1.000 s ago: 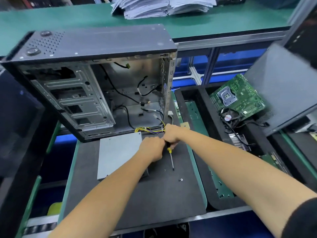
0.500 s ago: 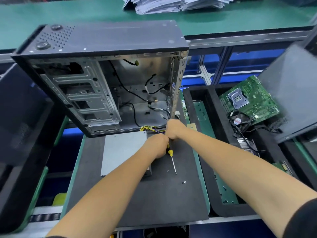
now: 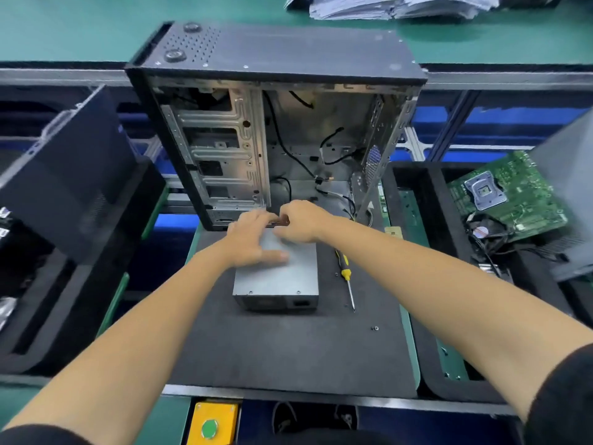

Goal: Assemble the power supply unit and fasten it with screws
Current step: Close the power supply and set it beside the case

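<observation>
The grey power supply unit lies flat on the black mat, just in front of the open computer case. My left hand rests on its top with the fingers stretched toward the far edge. To its right, my right hand curls its fingers over that far edge, where the cables come out. A yellow-handled screwdriver lies on the mat right of the unit. Two loose screws sit on the mat near the screwdriver. The cable bundle is hidden behind my hands.
A black foam tray on the right holds a green motherboard and a fan. A dark side panel leans at the left. A yellow button box sits below the mat's front edge. Paper stacks lie at the back.
Both hands have moved left from the cable bundle beside the screwdriver onto the top of the power supply unit. My head has shifted, so the case now sits centred in view.
</observation>
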Tool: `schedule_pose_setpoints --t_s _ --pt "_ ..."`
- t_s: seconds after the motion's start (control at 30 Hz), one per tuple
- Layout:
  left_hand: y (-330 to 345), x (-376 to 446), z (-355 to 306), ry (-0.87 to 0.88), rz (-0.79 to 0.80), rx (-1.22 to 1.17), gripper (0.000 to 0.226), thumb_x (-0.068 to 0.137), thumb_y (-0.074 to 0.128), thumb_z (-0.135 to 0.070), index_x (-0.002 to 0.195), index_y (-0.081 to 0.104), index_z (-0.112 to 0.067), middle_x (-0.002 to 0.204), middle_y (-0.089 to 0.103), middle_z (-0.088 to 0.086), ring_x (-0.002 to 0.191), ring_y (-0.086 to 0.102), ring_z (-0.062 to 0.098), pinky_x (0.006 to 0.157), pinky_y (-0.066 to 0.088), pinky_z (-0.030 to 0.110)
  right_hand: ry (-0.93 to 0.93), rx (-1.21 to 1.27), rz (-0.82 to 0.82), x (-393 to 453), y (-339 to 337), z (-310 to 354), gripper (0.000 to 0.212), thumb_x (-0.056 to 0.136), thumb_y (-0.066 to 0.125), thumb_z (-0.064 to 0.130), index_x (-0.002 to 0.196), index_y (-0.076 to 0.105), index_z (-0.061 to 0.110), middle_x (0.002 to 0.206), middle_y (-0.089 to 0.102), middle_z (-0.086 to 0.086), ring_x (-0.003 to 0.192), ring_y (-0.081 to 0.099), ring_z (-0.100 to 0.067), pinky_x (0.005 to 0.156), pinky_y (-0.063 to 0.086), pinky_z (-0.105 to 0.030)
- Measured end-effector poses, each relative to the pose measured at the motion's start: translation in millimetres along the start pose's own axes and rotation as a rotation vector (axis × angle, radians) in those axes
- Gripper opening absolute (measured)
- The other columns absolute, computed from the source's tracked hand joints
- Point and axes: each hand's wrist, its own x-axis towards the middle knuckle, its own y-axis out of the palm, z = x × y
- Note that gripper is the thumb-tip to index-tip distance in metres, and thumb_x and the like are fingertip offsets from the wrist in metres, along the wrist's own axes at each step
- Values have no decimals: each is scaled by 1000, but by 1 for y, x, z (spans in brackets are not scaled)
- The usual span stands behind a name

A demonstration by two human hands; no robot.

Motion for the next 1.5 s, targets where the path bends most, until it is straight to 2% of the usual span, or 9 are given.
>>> schedule_pose_setpoints --t_s 0.13,0.4,0.53,0.6,0.73,0.87,1.0,1.13,1.5 --pt "8 -21 12 17 119 -5 127 53 83 -66 152 11 -31 158 0 -9 146 -4 12 116 7 48 26 -52 81 13 2 19 28 87 55 34 75 53 9 78 59 -6 78 55 -27 59 38 -31" --pt "31 -58 46 -4 87 -456 142 45 87 -64 147 -11 -48 151 -17 -34 145 -10 -1 121 11 42 90 -4 148 33 11 26 46 86 55 55 88 58 9 89 60 -4 83 57 -24 58 37 -29" --pt "47 -74 52 3 46 -603 143 46 94 -53 143 -11 -57 153 2 -33 144 8 -6 118 23 26 131 27 150 43 20 29 51 88 49 63 69 48 16 75 49 3 68 48 -15 54 31 -28" --pt "51 -76 47 42 -4 -638 134 49 94 -49 141 -3 -64 148 17 -39 138 21 -13 105 30 9 146 5 167 46 25 29 58 89 43 66 81 53 10 89 52 1 76 50 -16 59 33 -28" --pt "59 -83 41 -57 -125 -642 116 54 90 -53 139 12 -65 136 41 -38 125 42 -12 97 42 24 182 17 164 53 31 30 73 88 40 70 120 57 7 129 55 -9 105 52 -26 77 36 -30" --pt "70 -93 39 -107 -194 -622 96 59 85 -56 130 21 -70 127 45 -44 115 43 -21 85 37 12 259 91 192 54 32 34 96 79 40 81 141 44 7 148 41 -9 131 43 -30 90 37 -34" --pt "74 -96 38 -135 -196 -606 96 59 83 -58 132 22 -68 123 46 -47 112 43 -24 83 36 8 236 44 116 54 37 39 87 73 40 86 112 61 11 129 56 -7 107 55 -28 71 37 -31" --pt "77 -97 41 -174 -162 -595 99 59 81 -60 139 22 -61 114 55 -44 105 49 -22 82 41 13 230 30 34 50 39 41 72 67 43 89 65 40 17 82 54 1 76 52 -22 51 29 -30" --pt "75 -93 46 -173 -110 -560 97 52 82 -62 135 34 -48 100 59 -40 97 53 -21 73 41 8 197 15 -263 30 46 52 66 71 49 78 52 41 15 51 48 3 52 50 -18 47 28 -26"
